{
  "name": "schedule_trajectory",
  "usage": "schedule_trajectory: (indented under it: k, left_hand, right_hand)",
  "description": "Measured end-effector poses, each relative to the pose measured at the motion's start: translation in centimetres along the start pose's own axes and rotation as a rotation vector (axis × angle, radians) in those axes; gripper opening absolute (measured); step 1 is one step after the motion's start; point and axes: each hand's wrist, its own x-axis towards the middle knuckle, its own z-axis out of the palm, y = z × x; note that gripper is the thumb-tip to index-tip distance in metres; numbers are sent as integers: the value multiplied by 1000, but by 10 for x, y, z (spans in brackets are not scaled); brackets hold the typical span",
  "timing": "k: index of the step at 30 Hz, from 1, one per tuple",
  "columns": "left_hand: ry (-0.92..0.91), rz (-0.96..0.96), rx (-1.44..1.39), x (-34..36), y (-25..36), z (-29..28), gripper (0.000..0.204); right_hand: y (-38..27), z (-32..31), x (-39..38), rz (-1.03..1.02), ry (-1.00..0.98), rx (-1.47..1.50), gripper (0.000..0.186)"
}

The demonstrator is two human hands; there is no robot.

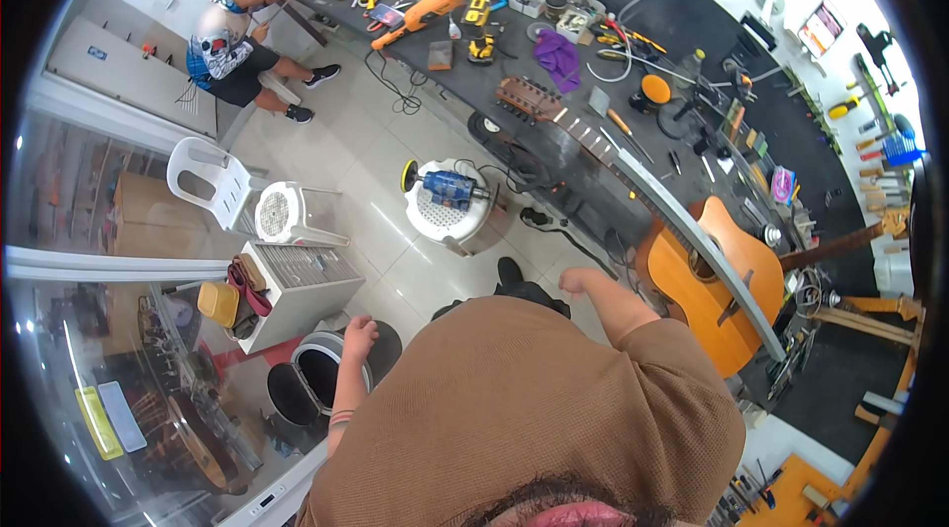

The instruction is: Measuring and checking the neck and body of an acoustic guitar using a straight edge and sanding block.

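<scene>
Both my arms hang at my sides, apart from the bench. My left hand [361,335] is loosely closed with nothing visible in it, beside a grey round bin [321,369] with its lid up. My right hand [576,280] is curled too, between the stool and the bench edge, and no object shows in it. Nearest to it on the right, an acoustic guitar [732,240] lies on the dark workbench [474,87], with a long metal straightedge bar [697,250] along its neck and body. The guitar's headstock [529,97] points to the far left.
A white stool [450,220] holding a blue polisher [453,189] stands ahead. Cords lie on the floor near the bench. Left are a white chair [213,181], another stool [282,211] and a white cabinet [297,290]. A seated person [232,38] works at the far left bench end.
</scene>
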Motion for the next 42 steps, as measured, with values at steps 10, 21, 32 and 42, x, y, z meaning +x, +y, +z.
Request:
schedule_trajectory:
  k: [10,21,32,42]
  left_hand:
    - [-417,67,334,37,-115,23,39]
    - [-349,70,446,128,-16,-80,40]
    - [-428,143,577,203,23,-127,40]
    - [-451,225,876,190,63,-108,43]
  right_hand:
    - [-154,-131,2,-448,606,-33,30]
    - [-149,2,-3,-40,222,-190,40]
    - [-200,54,-49,5,401,411,29]
    - [-246,-200,-80,-536,1461,759,25]
